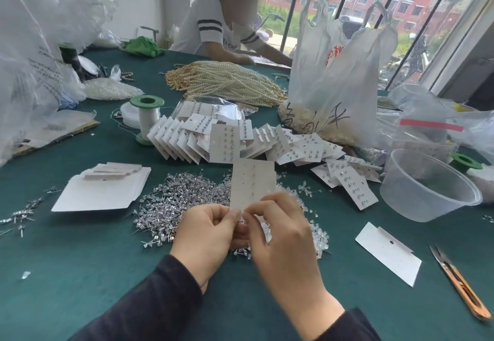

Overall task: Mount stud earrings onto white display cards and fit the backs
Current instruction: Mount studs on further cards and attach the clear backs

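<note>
I hold a white display card (252,180) upright above the green table. My left hand (207,233) pinches its bottom edge, and my right hand (280,236) pinches the same edge right beside it. The card's small holes show; what sits between my fingertips is hidden. A heap of silver stud earrings (181,204) lies under and left of my hands. Clear earring backs (319,236) are piled to the right of my hands. Finished cards with studs (222,140) fan out behind the held card.
Blank cards (101,191) lie at left, one blank card (387,252) at right. Thread snips (459,282) sit near the right edge, a clear plastic tub (427,183) behind them. Pearl strands (227,80), plastic bags (334,68) and green spools (146,116) crowd the back. Another person (222,20) works across the table.
</note>
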The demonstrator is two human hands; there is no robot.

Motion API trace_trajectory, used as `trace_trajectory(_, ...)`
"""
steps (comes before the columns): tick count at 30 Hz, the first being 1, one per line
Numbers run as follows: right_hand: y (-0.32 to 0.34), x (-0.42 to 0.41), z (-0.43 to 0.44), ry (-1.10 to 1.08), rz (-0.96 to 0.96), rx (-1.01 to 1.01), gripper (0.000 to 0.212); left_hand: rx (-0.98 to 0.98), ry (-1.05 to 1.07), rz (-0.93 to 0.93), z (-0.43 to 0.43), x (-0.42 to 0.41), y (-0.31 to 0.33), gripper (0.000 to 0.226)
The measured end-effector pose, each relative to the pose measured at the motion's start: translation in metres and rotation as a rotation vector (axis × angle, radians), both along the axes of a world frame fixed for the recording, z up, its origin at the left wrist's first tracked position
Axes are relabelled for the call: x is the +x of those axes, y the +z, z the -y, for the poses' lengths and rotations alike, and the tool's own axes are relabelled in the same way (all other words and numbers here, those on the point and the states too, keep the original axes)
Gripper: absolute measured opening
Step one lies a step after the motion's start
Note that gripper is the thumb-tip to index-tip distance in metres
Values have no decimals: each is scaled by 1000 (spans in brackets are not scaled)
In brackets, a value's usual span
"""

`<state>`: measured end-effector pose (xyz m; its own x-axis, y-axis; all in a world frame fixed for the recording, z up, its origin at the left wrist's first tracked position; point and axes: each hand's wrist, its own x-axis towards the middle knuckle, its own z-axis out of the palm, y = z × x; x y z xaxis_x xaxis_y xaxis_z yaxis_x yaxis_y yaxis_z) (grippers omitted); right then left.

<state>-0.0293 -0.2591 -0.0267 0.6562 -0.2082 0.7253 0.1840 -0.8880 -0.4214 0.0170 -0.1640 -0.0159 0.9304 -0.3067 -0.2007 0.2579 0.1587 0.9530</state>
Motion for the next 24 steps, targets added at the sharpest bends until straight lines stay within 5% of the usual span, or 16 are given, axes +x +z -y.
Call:
trace_trajectory(17, -6, 1, -4, 54, -49, 167, 7, 83, 20, 95, 0, 1, -6, 27)
trace_trajectory(24, -9, 3, -8, -15, 72, -11, 11, 87, 37, 138, 1, 0, -7, 28)
